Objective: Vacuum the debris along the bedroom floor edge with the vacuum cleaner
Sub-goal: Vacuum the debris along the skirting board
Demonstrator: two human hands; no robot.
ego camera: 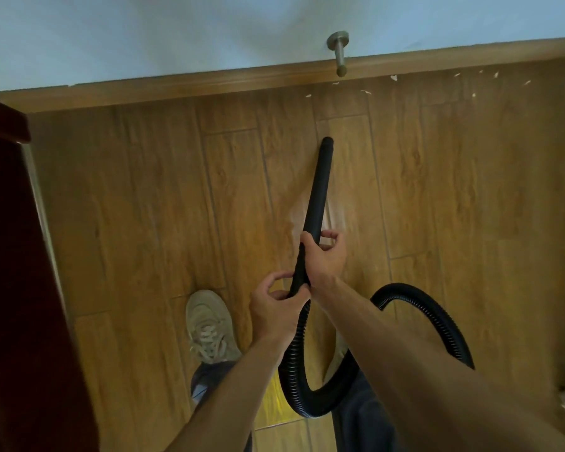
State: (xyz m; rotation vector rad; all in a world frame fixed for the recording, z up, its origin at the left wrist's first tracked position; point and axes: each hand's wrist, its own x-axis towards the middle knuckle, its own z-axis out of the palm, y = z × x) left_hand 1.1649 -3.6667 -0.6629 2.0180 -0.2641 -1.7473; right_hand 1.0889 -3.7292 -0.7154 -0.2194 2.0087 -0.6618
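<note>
While gripped by left hand (pixel 276 305), right hand (pixel 325 259), wand (pixel 318 190) points away, toward baseboard (pixel 177 89)

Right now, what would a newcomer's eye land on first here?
The black wand runs up the centre of the frame, gripped by both hands, the right hand nearer the tip than the left hand. Its ribbed hose loops at lower right. White debris flecks lie along the skirting board at upper right, beyond the wand's tip, beside a metal door stop.

Open floor (pixel 144 207) ahead; door stopper (pixel 340 57) juts above baseboard (pixel 177 89).
</note>
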